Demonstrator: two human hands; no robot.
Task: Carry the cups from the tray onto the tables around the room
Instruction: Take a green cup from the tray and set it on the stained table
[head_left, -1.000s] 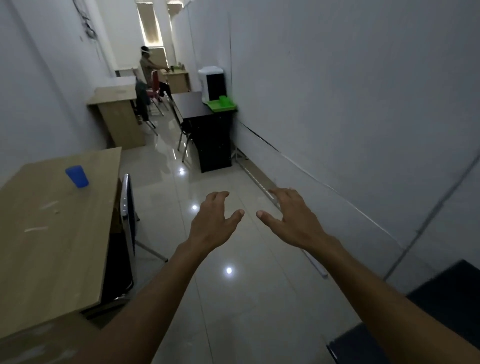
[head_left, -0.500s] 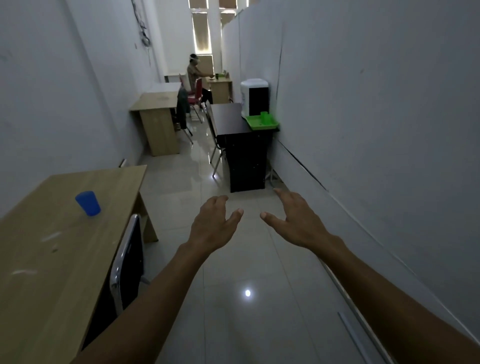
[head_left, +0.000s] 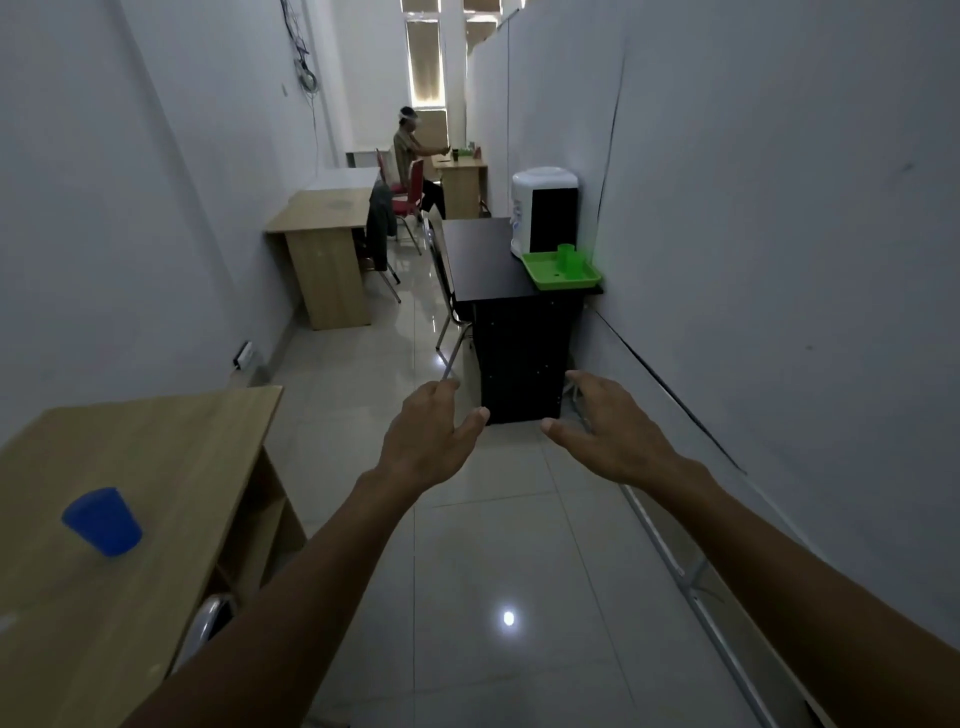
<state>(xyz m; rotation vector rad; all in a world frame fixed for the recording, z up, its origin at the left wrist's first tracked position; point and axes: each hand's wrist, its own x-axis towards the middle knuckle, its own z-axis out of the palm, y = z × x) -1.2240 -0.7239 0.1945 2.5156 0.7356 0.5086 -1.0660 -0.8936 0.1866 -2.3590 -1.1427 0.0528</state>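
Since a second ago the view has closed on the far black table (head_left: 488, 260) with green tray (head_left: 561, 271) and green cup (head_left: 566, 254); left hand (head_left: 428, 441) and right hand (head_left: 613, 434) empty, fingers relaxed; blue cup (head_left: 102, 521) already delivered near left.

Both arms reach forward over the tiled floor (head_left: 467, 545), the left hand (head_left: 426, 441) and right hand (head_left: 608, 436) empty with fingers loosely spread. A blue cup (head_left: 102, 520) stands on the wooden table (head_left: 171, 467) at the left. Farther ahead, a green tray (head_left: 563, 273) holding a green cup (head_left: 566, 254) sits on a black table (head_left: 483, 260) beside a white water dispenser (head_left: 543, 210), and a person (head_left: 410, 156) sits at the far end.
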